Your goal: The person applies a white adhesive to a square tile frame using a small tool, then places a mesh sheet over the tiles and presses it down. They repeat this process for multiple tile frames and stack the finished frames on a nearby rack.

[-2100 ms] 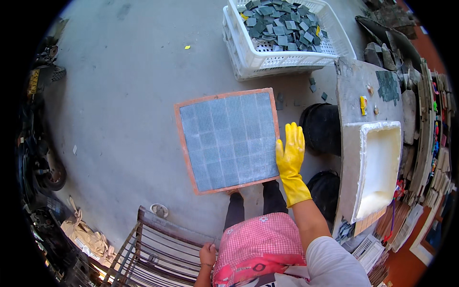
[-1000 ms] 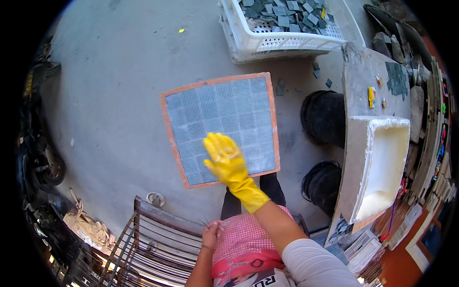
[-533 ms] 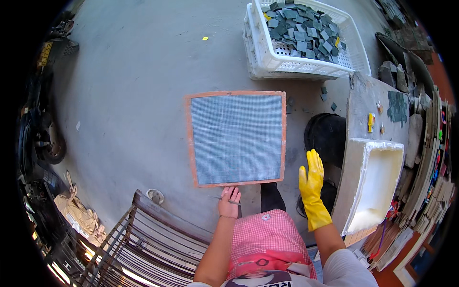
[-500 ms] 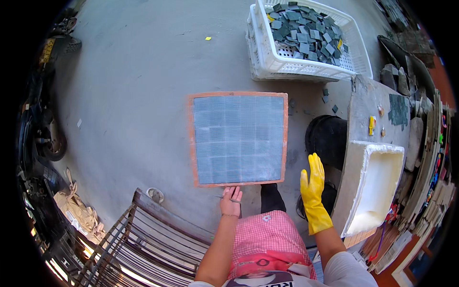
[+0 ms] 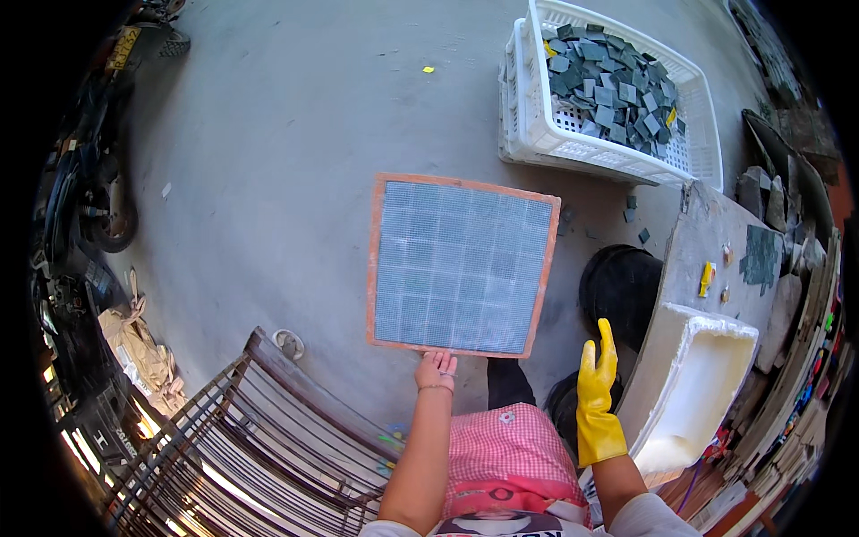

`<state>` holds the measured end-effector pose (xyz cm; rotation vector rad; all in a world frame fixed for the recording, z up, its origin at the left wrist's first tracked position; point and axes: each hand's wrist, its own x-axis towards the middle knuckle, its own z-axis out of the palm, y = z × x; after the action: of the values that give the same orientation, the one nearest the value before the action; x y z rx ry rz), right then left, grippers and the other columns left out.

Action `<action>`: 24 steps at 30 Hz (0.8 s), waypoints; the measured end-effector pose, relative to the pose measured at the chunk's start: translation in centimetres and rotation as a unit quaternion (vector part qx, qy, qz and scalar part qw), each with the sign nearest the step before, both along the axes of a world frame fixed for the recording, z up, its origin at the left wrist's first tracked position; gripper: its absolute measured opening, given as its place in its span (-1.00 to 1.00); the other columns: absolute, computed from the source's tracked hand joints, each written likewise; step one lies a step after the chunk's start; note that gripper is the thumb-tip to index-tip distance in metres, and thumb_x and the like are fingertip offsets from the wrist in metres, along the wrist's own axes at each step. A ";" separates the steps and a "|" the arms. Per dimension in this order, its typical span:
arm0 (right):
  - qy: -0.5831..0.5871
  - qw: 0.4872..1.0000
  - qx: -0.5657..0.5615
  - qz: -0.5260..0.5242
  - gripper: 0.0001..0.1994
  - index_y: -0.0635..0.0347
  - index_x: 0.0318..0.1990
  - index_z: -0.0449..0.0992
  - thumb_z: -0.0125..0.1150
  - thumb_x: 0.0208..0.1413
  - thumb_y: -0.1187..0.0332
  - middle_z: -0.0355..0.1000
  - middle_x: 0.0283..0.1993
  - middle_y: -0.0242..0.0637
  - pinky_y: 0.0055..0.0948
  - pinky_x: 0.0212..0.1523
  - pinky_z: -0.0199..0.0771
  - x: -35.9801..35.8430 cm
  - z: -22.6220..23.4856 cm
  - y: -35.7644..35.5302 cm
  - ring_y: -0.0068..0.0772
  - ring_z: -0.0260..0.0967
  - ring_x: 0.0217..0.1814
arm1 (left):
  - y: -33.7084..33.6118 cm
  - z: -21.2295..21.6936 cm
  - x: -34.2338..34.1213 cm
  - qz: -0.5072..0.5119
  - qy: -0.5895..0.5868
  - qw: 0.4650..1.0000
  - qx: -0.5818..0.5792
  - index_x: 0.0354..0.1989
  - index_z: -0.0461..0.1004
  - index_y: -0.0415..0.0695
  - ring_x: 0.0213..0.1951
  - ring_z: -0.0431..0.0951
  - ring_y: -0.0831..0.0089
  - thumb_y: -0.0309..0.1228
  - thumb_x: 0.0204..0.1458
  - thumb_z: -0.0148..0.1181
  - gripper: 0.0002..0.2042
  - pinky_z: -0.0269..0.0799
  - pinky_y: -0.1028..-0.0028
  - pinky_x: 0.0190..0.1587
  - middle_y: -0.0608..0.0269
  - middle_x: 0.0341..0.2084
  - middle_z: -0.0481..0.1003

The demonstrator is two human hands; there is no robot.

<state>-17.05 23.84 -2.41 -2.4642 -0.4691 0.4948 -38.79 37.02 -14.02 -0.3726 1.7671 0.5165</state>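
Observation:
A square board (image 5: 461,264) with an orange frame carries a grid of grey tiles under a pale mesh. It sits in front of me over the concrete floor. My left hand (image 5: 436,369) is bare and grips the middle of its near edge. My right hand (image 5: 598,376) wears a yellow rubber glove. It is off the board to the right, fingers straight and together, holding nothing, over a black bucket (image 5: 622,288).
A white plastic crate (image 5: 528,116) of loose grey tiles stands at the far right. A white foam box (image 5: 693,394) and a grey slab bench (image 5: 716,237) are on my right. A metal bar rack (image 5: 250,438) lies near left, a motorbike (image 5: 94,201) far left.
My gloved right hand has come off the board's face and drawn back to the right. My left hand has come forward and taken the board's near edge.

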 end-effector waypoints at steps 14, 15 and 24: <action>0.060 0.995 0.059 -0.050 -0.65 0.19 0.12 0.26 -0.08 0.17 0.38 0.22 0.15 -0.20 -0.46 0.21 0.07 4.5 -0.9 -1.5 -0.29 0.15 0.19 | -6.0 -2.9 -2.6 0.152 -0.173 0.941 0.249 -0.13 0.33 -0.09 -0.32 0.27 0.53 0.05 0.06 -0.09 -0.55 0.25 0.55 -0.30 0.42 -0.28 0.34; 0.063 0.995 0.055 -0.047 -0.65 0.19 0.11 0.27 -0.09 0.17 0.39 0.22 0.15 -0.20 -0.46 0.20 0.07 4.7 -0.6 -1.3 -0.30 0.15 0.19 | -6.0 -2.1 -2.5 0.152 -0.216 0.919 0.292 -0.12 0.33 -0.07 -0.32 0.26 0.54 0.11 0.02 -0.08 -0.51 0.25 0.55 -0.31 0.44 -0.28 0.34; 0.083 0.991 0.100 -0.035 -0.68 0.22 0.08 0.31 -0.12 0.19 0.37 0.27 0.10 -0.20 -0.47 0.18 0.10 7.3 0.6 -0.3 -0.33 0.19 0.15 | -3.9 0.0 -1.4 0.018 -0.354 0.877 0.325 -0.14 0.33 -0.04 -0.49 0.28 0.65 0.02 -0.24 0.28 -0.46 0.17 0.68 -0.54 0.47 -0.36 0.37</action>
<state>-9.73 23.56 -1.82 -2.2177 -0.3446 0.5871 -40.19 33.14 -14.03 -0.0850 0.8081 0.8374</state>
